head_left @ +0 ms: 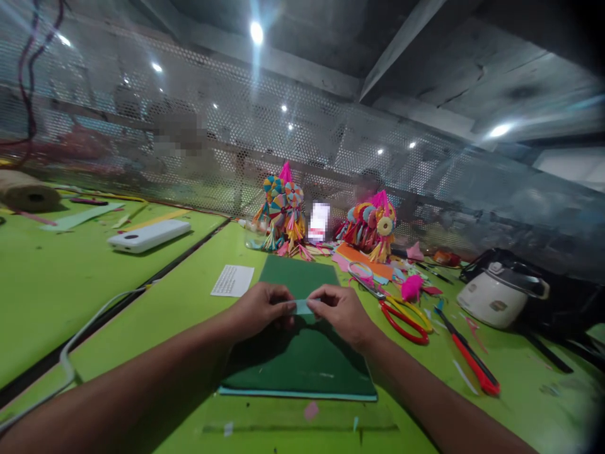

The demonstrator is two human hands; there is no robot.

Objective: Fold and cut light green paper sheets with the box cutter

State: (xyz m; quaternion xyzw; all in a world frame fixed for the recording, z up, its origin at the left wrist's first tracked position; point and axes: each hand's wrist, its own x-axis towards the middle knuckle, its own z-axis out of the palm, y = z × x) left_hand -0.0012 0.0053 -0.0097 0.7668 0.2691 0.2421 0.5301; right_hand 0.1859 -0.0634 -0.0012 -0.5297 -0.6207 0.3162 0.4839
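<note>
While hands [305, 312] pinch pale-blue paper [302, 307], green mat [302, 359] beneath

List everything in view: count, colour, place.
paper strip: 1, pale blue, centre
mat: 1, dark green, centre
note: 1, white, left
device: 1, white, left
roll: 1, brown, left
cable: 1, white, left
tasselled clusters: 2, multicoloured, back
scissors: at least 2, red, yellow, right
cutter: 1, red-black, right
cooker: 1, white, right
bag: 1, black, right
scraps: many, mixed, mostly right
blurred rectangle: 1, white, back
tabletops: 2, green, below
mesh: 1, grey, back
lights: several, white, overhead
left hand: 1, centre
right hand: 1, centre
</note>
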